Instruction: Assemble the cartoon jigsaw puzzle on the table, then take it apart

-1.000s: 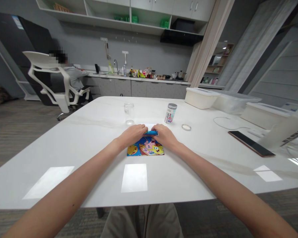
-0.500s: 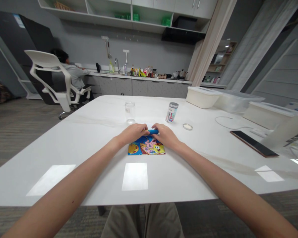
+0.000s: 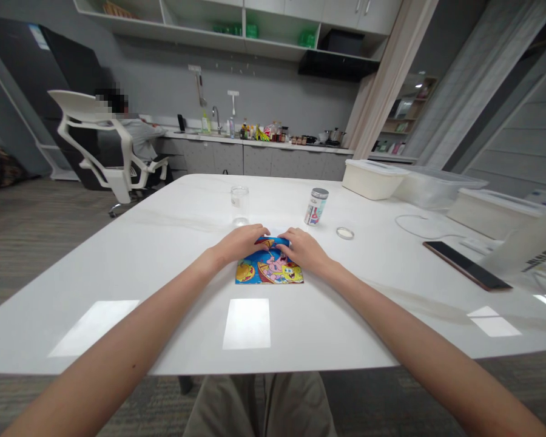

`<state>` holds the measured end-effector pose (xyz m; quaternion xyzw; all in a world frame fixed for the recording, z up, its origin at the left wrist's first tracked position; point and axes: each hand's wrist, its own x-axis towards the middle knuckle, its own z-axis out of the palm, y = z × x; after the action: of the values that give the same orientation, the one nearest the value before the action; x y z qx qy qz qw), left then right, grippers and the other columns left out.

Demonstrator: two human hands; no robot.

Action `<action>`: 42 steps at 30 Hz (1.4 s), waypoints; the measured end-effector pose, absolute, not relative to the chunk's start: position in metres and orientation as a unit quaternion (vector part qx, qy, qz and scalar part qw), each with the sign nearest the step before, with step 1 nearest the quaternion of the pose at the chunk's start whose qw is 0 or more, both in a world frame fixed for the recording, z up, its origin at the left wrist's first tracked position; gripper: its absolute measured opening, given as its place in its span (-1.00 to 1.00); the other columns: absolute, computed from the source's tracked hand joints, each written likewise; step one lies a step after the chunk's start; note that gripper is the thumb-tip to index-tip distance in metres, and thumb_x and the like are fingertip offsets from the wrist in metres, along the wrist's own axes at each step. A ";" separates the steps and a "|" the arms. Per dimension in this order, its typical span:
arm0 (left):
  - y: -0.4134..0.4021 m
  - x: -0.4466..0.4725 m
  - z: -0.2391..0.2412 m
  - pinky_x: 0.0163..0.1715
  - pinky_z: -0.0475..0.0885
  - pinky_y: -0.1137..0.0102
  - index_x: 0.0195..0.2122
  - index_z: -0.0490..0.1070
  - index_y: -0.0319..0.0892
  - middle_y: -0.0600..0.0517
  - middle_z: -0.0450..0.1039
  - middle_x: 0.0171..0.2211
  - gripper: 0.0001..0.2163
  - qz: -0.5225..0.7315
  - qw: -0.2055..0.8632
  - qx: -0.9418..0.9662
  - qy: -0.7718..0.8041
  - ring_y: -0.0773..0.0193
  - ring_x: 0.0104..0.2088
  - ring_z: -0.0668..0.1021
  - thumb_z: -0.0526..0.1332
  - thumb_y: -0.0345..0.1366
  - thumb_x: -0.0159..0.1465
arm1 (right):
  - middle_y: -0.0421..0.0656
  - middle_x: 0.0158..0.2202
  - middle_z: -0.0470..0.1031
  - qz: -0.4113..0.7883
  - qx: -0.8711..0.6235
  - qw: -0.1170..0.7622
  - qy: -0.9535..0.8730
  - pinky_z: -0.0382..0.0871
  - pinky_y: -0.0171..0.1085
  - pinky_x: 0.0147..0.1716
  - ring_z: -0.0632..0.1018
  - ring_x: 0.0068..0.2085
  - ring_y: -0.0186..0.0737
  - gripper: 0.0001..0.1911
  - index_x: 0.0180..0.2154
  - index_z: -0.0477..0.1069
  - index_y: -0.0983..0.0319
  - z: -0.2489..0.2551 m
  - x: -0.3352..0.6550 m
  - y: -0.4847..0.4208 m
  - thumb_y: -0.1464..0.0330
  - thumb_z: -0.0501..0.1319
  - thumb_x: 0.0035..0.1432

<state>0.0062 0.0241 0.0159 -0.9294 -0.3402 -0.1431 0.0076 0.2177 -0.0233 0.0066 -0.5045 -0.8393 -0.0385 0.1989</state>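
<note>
A colourful cartoon-printed sheet (image 3: 269, 271) lies flat on the white table (image 3: 164, 255) in front of me. Its far edge is curled into a small roll between my hands. My left hand (image 3: 241, 242) rests on the left end of that roll with fingers bent over it. My right hand (image 3: 301, 249) presses the right end the same way. Both hands grip the rolled edge; the near half of the sheet lies uncovered.
A small clear glass jar (image 3: 239, 199) stands beyond my hands, a labelled jar with a metal lid (image 3: 316, 207) and a loose round lid (image 3: 344, 233) to the right. A phone (image 3: 466, 273), a cable and white bins (image 3: 375, 179) sit further right. A person sits in a white chair (image 3: 97, 142) at back left.
The rolled far edge has come a little toward me and now shows printed colour on top; my hands have shifted slightly with it. The camera has tilted a bit.
</note>
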 end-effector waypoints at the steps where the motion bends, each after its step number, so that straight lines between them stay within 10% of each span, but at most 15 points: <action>1: 0.023 0.007 0.016 -0.23 0.36 0.37 -0.08 0.42 -0.15 -0.02 0.51 -0.18 -0.77 -0.142 0.013 -0.929 -0.341 0.18 -0.20 0.53 0.12 -0.19 0.33 | -0.03 -0.16 0.48 -0.037 -0.503 0.200 -0.840 0.31 -0.21 -0.13 0.47 -0.13 -0.12 -0.76 -0.12 0.48 0.27 0.006 0.218 -0.023 0.27 0.22 0.24; 42: 0.014 0.011 0.024 -0.24 0.36 0.31 -0.11 0.39 -0.23 -0.13 0.53 -0.20 -0.78 -0.096 0.113 -0.923 -0.356 0.12 -0.22 0.56 0.06 -0.26 0.34 | -0.03 -0.13 0.47 -0.009 -0.490 0.277 -0.827 0.36 -0.14 -0.05 0.49 -0.09 -0.10 -0.71 -0.03 0.40 0.25 0.003 0.221 -0.022 0.47 0.20 0.18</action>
<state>0.0110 0.0141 0.0243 -0.9226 -0.3559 -0.0960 0.1135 0.2214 -0.0216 0.0031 -0.4895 -0.8269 -0.0086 0.2767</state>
